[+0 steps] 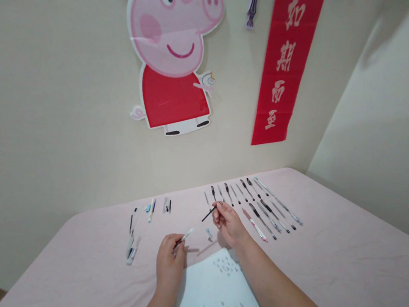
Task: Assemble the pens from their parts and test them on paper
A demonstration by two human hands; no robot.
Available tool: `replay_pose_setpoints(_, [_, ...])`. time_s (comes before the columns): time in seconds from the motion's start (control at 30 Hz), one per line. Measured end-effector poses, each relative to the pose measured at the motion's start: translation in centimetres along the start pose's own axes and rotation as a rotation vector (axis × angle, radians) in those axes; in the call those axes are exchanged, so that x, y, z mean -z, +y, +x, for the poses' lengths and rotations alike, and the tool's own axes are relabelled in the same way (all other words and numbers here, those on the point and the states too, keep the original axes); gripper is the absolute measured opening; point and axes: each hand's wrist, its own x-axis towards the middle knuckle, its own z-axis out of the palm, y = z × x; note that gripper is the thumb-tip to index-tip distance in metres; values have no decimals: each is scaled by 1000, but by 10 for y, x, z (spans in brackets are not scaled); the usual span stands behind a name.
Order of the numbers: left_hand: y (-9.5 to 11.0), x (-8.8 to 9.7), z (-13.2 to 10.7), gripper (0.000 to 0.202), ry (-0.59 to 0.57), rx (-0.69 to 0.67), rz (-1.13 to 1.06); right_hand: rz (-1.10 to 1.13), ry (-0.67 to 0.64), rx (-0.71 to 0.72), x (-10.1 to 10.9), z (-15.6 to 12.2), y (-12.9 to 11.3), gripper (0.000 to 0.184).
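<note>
My left hand (170, 255) is closed around a slim pen (184, 237), pale at its upper end and dark near the fingers. Higher and to the right, my right hand (228, 223) pinches a thin black pen part (209, 214) that points down to the left; whether it is a refill or a barrel I cannot tell. Between the hands, a small light-blue piece (209, 233) lies on the pink cloth. Below them is a white paper sheet (204, 286) covered in small dark marks, partly hidden by my right forearm.
Several pens and refills (263, 217) lie in slanted rows at the back right. Several loose pen parts (132, 251) lie in small groups on the left. The pink-covered surface (342, 268) meets a wall bearing a cartoon pig cutout (174, 96) and a red banner (285, 74).
</note>
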Motion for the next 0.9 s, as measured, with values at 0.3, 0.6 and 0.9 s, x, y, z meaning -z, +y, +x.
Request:
replay_pose_setpoints(0.3, [0, 0, 0, 14, -11, 15, 17, 6, 46, 26, 1, 1, -1, 34])
replay_pose_setpoints(0.6, [0, 0, 0, 13, -11, 12, -4, 7, 74, 44, 3, 3, -1, 35])
replay_pose_setpoints(0.9, [-1, -1, -1, 13, -8, 7, 10, -80, 53, 86, 1, 2, -5, 33])
